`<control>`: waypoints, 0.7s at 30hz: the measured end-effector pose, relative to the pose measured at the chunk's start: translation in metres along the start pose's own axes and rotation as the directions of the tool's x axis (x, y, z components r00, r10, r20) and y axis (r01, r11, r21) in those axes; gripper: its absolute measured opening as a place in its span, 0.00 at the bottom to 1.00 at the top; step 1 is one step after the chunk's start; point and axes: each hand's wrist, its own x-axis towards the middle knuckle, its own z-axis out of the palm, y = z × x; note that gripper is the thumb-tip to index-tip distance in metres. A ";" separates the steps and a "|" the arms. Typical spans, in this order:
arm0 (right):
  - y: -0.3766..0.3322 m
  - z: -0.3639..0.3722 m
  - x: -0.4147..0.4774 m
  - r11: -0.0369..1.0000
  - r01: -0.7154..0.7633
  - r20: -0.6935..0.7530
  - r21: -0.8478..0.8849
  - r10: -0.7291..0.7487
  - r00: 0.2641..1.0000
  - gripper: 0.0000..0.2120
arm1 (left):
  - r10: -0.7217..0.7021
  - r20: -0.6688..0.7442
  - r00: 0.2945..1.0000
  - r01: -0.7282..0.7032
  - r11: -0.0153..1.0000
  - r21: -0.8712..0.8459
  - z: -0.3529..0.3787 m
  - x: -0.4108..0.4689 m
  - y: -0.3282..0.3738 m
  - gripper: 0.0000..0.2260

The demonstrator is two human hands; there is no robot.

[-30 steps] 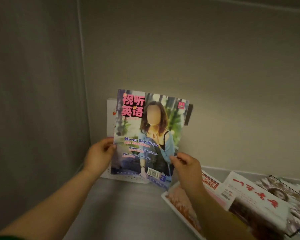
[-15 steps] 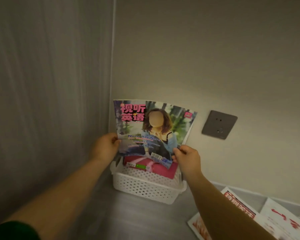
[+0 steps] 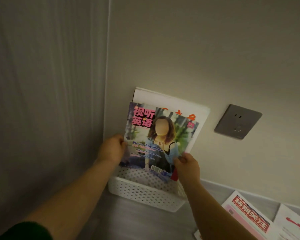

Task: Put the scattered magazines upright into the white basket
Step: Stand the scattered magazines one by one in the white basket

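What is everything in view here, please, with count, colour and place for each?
white basket: one, white, in the wall corner
pink-titled magazine: one, multicoloured, upright, entering the basket
white magazine: one, white with red characters, standing behind it
red item: one, red, basket's right end
loose magazines: at least two, red-and-white, lower right
wall socket: one, grey, right of basket
left hand: one, gripping pink-titled magazine's left edge
right hand: one, pinching its lower right edge

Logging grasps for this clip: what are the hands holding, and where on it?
Both hold the magazine: the left hand grips its left edge, the right hand pinches its lower right edge.
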 end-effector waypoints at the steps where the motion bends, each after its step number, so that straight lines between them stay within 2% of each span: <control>1: -0.001 0.001 0.001 0.999 0.018 -0.015 0.033 -0.018 1.000 0.10 | 0.001 -0.026 1.000 -0.002 0.999 -0.042 0.002 0.001 0.001 0.09; 4: -0.002 0.006 0.000 0.981 0.048 -0.095 0.189 -0.031 0.995 0.23 | 0.037 -0.089 0.995 -0.050 0.987 -0.152 0.007 -0.002 0.003 0.15; 6: 0.000 0.006 0.000 0.976 0.071 -0.104 0.204 -0.050 0.993 0.25 | 0.111 -0.073 0.991 -0.121 0.981 -0.154 0.014 -0.004 0.005 0.15; 8: 0.001 0.007 0.003 0.980 0.149 -0.036 0.134 -0.146 0.989 0.20 | 0.139 -0.020 0.990 -0.140 0.977 -0.162 0.019 -0.005 0.009 0.17; 11: -0.002 0.008 0.004 0.969 0.245 0.064 0.028 -0.247 0.967 0.14 | 0.101 0.046 0.994 -0.090 0.977 -0.195 0.020 -0.005 0.012 0.21; 14: -0.006 0.004 -0.003 0.970 0.243 0.122 -0.023 -0.239 0.963 0.19 | 0.096 0.120 0.988 -0.069 0.974 -0.216 0.015 -0.008 0.012 0.24; 17: -0.001 -0.009 -0.015 0.954 0.292 0.099 -0.072 -0.285 0.953 0.13 | 0.069 0.071 0.995 -0.060 0.991 -0.121 0.008 -0.017 0.009 0.21; 21: 0.012 -0.032 -0.035 0.956 0.258 0.068 -0.138 -0.251 0.966 0.09 | 0.096 -0.019 0.995 -0.096 0.995 -0.018 0.000 -0.048 0.015 0.17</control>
